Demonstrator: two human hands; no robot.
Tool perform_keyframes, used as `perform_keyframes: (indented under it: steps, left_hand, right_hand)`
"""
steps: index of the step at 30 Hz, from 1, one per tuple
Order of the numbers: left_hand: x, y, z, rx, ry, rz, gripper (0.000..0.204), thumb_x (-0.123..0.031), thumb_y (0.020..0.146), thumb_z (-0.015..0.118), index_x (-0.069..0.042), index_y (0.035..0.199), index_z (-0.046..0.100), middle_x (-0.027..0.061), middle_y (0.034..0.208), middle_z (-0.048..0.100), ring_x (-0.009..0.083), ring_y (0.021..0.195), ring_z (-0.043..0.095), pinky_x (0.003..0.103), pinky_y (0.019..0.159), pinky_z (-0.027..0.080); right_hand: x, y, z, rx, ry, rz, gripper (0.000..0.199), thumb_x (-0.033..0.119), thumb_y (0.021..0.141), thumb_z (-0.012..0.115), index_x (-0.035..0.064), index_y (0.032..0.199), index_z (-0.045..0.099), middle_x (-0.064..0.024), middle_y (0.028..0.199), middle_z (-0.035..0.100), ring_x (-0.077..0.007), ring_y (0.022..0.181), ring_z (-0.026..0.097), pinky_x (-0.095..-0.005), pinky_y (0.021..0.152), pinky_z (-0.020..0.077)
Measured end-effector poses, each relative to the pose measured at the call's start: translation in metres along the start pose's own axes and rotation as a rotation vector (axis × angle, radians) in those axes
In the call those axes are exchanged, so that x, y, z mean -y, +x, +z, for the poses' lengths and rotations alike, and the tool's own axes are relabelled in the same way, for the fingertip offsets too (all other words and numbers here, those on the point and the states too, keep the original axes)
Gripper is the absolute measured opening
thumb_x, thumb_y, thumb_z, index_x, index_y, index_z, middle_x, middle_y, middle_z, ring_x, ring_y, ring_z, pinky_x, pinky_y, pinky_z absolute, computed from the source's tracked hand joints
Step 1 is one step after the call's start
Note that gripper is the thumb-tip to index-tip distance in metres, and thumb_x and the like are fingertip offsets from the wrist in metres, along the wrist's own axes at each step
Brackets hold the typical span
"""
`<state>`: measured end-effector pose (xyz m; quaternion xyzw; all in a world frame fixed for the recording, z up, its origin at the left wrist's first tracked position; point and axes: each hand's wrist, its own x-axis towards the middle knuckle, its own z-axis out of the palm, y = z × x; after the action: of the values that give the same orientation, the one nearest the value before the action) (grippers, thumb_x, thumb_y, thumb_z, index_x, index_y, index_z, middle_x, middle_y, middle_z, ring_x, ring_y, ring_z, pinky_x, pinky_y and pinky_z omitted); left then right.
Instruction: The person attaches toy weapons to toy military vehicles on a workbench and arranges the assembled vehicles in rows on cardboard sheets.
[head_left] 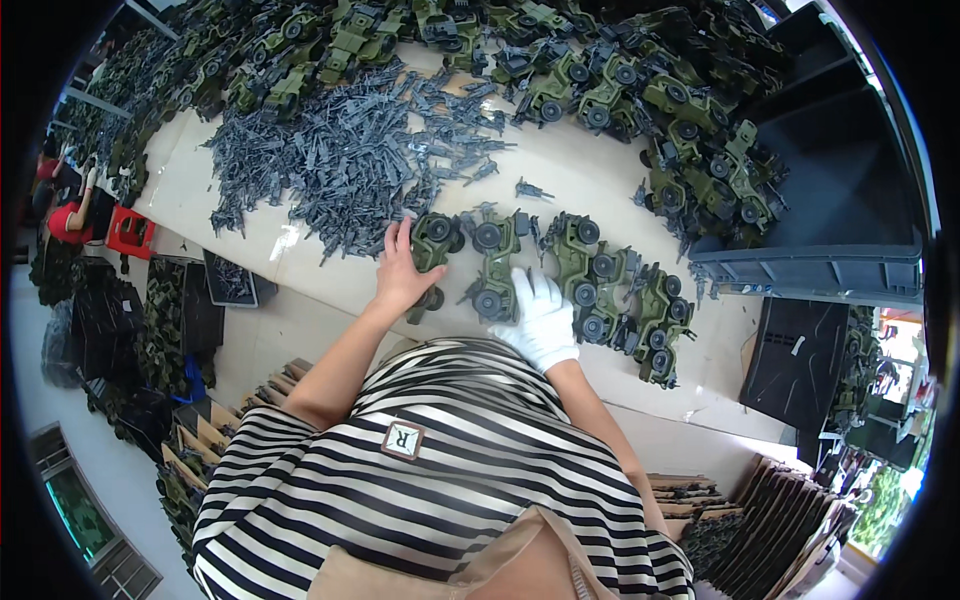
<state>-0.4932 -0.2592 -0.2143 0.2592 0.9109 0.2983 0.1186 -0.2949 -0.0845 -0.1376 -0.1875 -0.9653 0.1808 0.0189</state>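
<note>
My bare left hand point(402, 275) is at the left end of a row of toy jeeps. Its fingers are spread along the side of a green toy jeep point(438, 232), and the thumb reaches over the jeep's middle. My right hand point(543, 325), in a white glove, has its fingers stretched out at the lower right of a second green toy jeep point(497, 255); its thumb is near the jeep's lower wheel. Right of the glove lie more toy jeeps point(577, 245), point(660, 320) on their sides. The palm sides of both hands are hidden.
A heap of small grey plastic guns point(330, 150) covers the table's point(590, 165) left part. Piled green jeeps point(690, 130) line the far side. A large grey bin point(830, 210) stands at right, a red crate point(130, 232) at far left. Cardboard-divided stacks point(790, 515) stand below.
</note>
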Motion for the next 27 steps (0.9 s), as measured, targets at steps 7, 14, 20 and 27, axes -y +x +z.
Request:
perform_keyframes:
  steps: [7,14,20,27]
  left_hand:
    - [0.010,0.012,-0.026,-0.022,-0.116,-0.034,0.100,-0.028,0.067,0.080,-0.015,0.150,0.026,0.0297,0.141,0.031,0.0457,0.124,0.045,0.045,0.100,0.046]
    - [0.022,-0.035,-0.090,-0.100,-0.390,-0.146,0.091,-0.015,0.071,0.078,-0.010,0.149,0.031,0.0159,0.136,0.038,0.0257,0.118,0.049,0.033,0.084,0.053]
    - [0.024,-0.041,-0.098,-0.245,-0.502,-0.295,0.090,-0.013,0.073,0.077,-0.009,0.150,0.029,0.0152,0.138,0.037,0.0217,0.100,0.056,0.030,0.077,0.052]
    - [0.033,-0.034,-0.067,-0.074,-0.450,-0.040,0.093,-0.015,0.071,0.079,-0.011,0.149,0.029,0.0195,0.145,0.033,0.0310,0.120,0.050,0.035,0.084,0.053]
  right_hand:
    - [-0.007,0.024,0.030,0.025,-0.071,0.189,0.069,0.038,0.064,0.080,0.0129,0.122,0.053,-0.0150,0.119,0.056,-0.0315,0.092,0.061,-0.0449,0.078,0.0427]
    - [0.019,0.091,0.034,0.278,0.082,0.168,0.061,0.039,0.066,0.081,0.0060,0.110,0.055,-0.0245,0.134,0.046,-0.0367,0.095,0.064,-0.0481,0.082,0.0493]
    - [0.095,0.191,0.066,0.279,0.486,0.152,0.072,0.033,0.067,0.080,0.0010,0.122,0.048,-0.0307,0.142,0.036,-0.0449,0.117,0.054,-0.0446,0.100,0.0466]
    - [0.047,0.132,0.041,-0.356,0.308,0.125,0.059,0.031,0.066,0.082,-0.0028,0.109,0.061,-0.0299,0.124,0.051,-0.0447,0.108,0.055,-0.0484,0.096,0.0466]
